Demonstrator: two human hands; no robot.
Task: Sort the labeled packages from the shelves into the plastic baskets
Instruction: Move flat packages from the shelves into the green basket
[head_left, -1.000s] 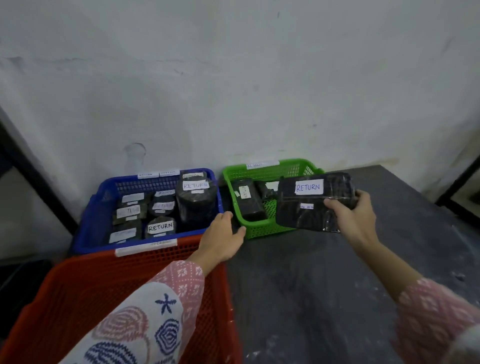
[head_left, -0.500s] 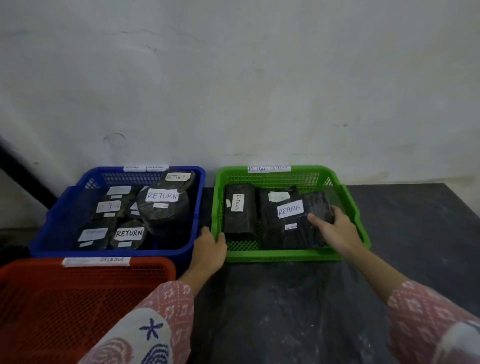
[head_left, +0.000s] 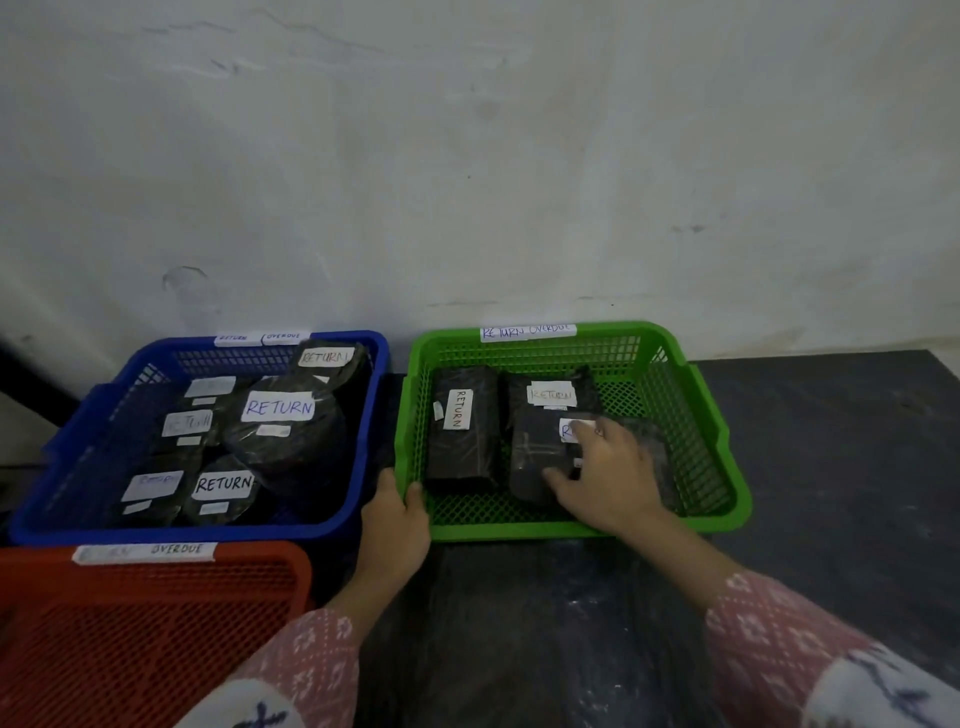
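The green basket (head_left: 571, 531), labelled "RETURN OVERDUE", holds three black wrapped packages with white RETURN labels. My right hand (head_left: 608, 478) lies on top of the nearest package (head_left: 535, 452), fingers spread over it and covering most of its label, thumb at its near edge. The package rests on the basket floor. Beside it are an upright-labelled package (head_left: 460, 436) and another package (head_left: 550, 395) behind. My left hand (head_left: 395, 522) grips the green basket's near-left corner rim. The blue basket (head_left: 182, 534) on the left holds several black RETURN packages (head_left: 285, 431).
A red basket (head_left: 156, 623) labelled "OVERDUE" sits at the near left, in front of the blue one. All baskets stand on a dark grey table (head_left: 831, 467) against a white wall (head_left: 467, 182). A dark frame bar (head_left: 31, 379) runs at the far left.
My right hand carried the RETURN package from above the table down into the green basket and now rests on it. My left hand moved from the red basket's edge to the green basket's corner.
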